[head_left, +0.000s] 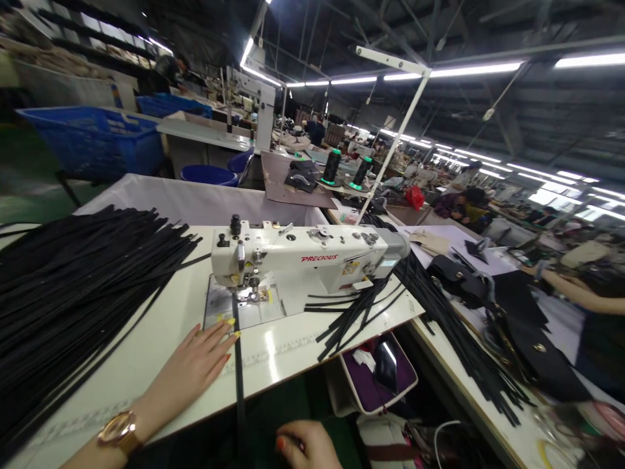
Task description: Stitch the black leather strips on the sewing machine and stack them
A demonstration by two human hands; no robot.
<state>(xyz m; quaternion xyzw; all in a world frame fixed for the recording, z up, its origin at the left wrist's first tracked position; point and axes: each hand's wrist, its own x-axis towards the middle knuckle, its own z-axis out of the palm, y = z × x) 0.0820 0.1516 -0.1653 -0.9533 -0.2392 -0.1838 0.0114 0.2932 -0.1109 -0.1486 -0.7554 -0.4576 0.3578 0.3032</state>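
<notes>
A white sewing machine [293, 257] stands on the table, its needle and presser foot over a metal plate. One narrow black strap [239, 371] runs from under the foot toward me and hangs over the table's front edge. My left hand [198, 361] lies flat on the tabletop with fingers stretched, its fingertips at the strap's left side. Below the table edge, right of the strap, my right hand [312, 444] is loosely curled; nothing shows in it, and its lower part is cut off. A large pile of black straps [83, 280] covers the table's left side.
More black straps [361, 312] lie right of the machine. Beneath the edge sits a purple-lined bin [381, 378]. Thread cones [332, 166] stand behind the machine. At the right, a co-worker's arm [581, 290] reaches over a table with black bag pieces [532, 339].
</notes>
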